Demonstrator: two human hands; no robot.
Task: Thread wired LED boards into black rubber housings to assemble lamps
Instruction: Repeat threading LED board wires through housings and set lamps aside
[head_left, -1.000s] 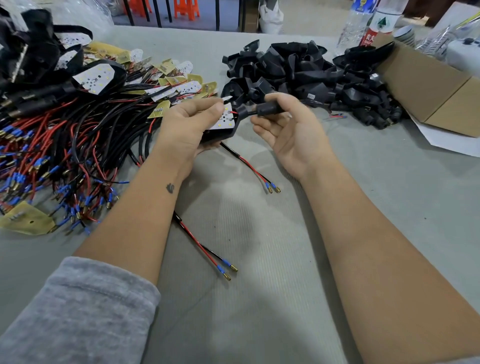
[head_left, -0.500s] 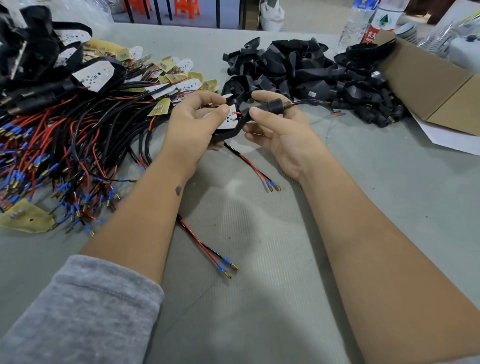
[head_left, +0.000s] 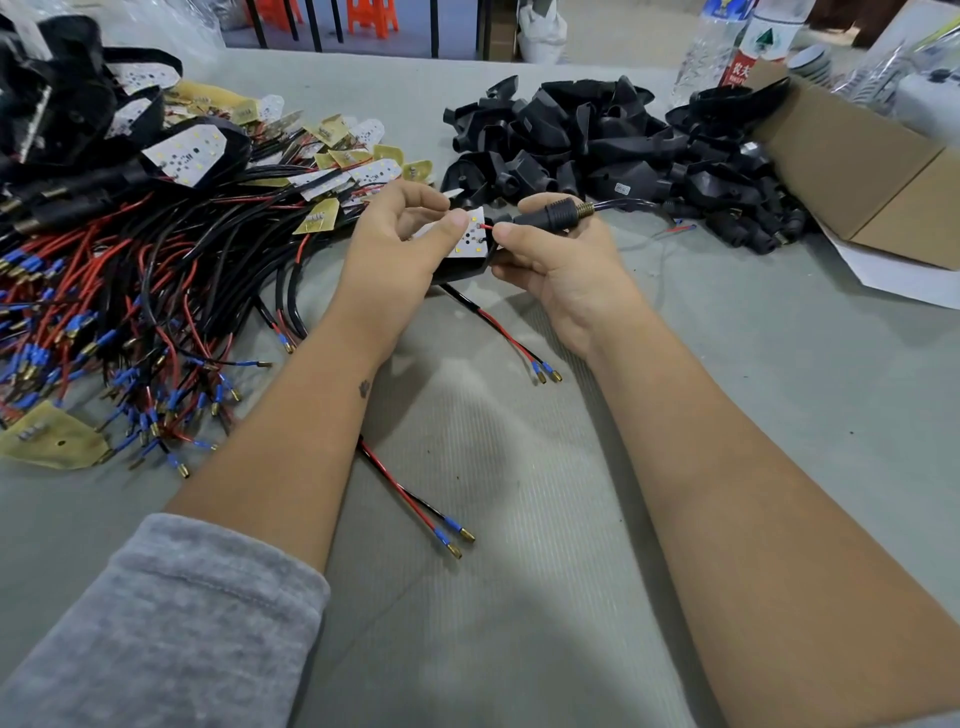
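My left hand (head_left: 397, 236) pinches a white LED board (head_left: 470, 239) that sits in the wide end of a black rubber housing (head_left: 462, 270). My right hand (head_left: 558, 260) grips the housing's narrow neck (head_left: 545, 218), from which a brass threaded tip and a black cable stick out to the right. A short red wire shows between the board and my right thumb. Empty black housings (head_left: 597, 135) are heaped behind my hands. Wired LED boards (head_left: 156, 260) with red and black leads lie piled at the left.
A red-black wire pair (head_left: 415, 499) with blue-sleeved ends lies under my left forearm; another wire pair (head_left: 509, 338) trails below the housing. A cardboard box (head_left: 872, 171) and water bottles (head_left: 727, 47) stand at the back right. A loose yellow board (head_left: 52, 441) lies at the left edge.
My right hand has slid the housing neck along the cable, so the brass tip and cable now show at the right. The board has settled closer into the housing.
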